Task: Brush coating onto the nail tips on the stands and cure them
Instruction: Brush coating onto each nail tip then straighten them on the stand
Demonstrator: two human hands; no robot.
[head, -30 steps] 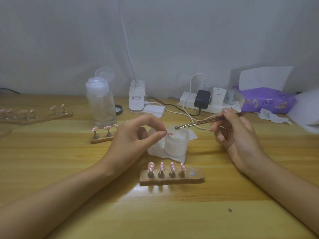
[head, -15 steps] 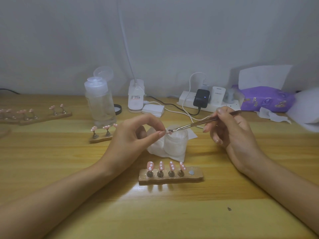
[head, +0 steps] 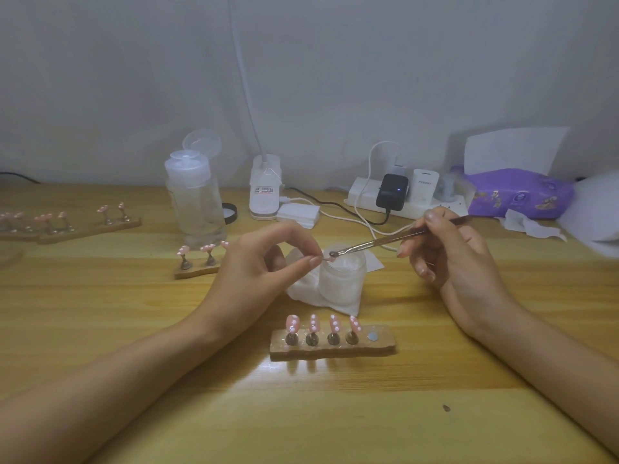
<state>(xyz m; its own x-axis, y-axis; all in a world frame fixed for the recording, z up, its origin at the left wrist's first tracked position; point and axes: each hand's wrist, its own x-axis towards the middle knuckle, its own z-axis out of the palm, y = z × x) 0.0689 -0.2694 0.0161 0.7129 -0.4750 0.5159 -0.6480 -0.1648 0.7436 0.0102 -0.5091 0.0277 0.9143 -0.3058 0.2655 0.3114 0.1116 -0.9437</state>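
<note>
My L hand pinches a pink nail tip btwn thumb & forefinger, just over the frosted jar. R hand grips the brush, bristles touching that tip. Stand in front carries 4 more tips, upright.

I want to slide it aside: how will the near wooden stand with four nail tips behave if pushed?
The stand is low and long, so it probably slides flat rather than tipping. Its nail tips perch on small pegs, so a bump might dislodge them.
</note>
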